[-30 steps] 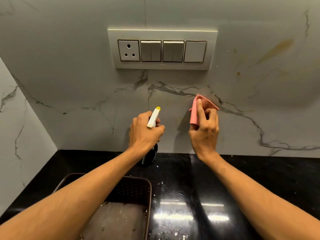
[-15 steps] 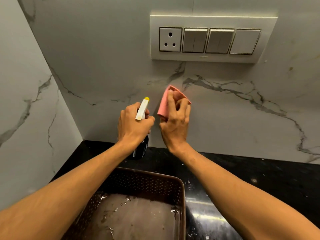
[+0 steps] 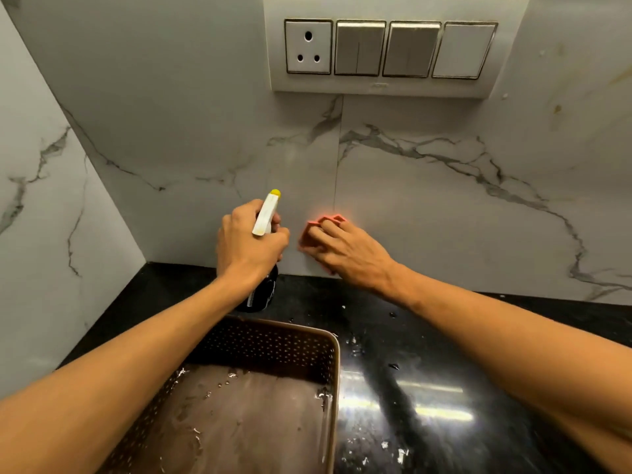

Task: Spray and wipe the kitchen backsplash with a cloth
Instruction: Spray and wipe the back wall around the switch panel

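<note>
Marble-look backsplash (image 3: 444, 206) over a black desk (image 3: 427, 336), view is toward the back-left corner.

- right grip (image 3: 349, 253): fingers curled into the pink cloth (image 3: 319, 227), pressing it on the wall low down, just above the desk's back edge and beside the vertical tile seam.
- left grip (image 3: 251, 246): closed round the spray bottle (image 3: 266, 217), nozzle facing the wall. Bottle base is at the desk's back edge; can't tell if it's resting there.

Change: a second ago the cloth was higher up, below the switch panel (image 3: 393, 46), fingers pointing up. It has now dropped down and left, close to the bottle. Bottle hold is unchanged.

My read: wipe pass is working down to the bottom strip. Yellowish marks (image 3: 557, 109) at upper right look untouched, so the job isn't done. Wet perforated tray (image 3: 337, 354) sits toward the desk's front-left.
</note>
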